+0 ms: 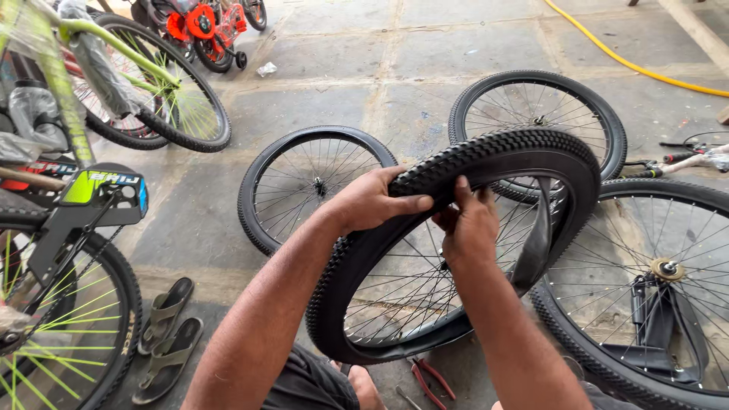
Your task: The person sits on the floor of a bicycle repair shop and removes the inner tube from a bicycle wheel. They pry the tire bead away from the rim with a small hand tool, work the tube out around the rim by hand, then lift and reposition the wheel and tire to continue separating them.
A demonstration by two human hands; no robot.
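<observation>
Head view: I see my left hand and right hand, each grip grasping the knobby black rubber tyre, raised upright above the stone floor, its spoked rim inside; red-handled pliers lie beneath, a second spoked wheel just beside.

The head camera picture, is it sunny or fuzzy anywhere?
Head view: soft, even daylight, no hard shadows on the grey stone floor; the knobbly black rubber tyre in the left hand and right hand is sharp; the silver spoked wheel glints faintly; straight lines bend slightly near the edges.
</observation>
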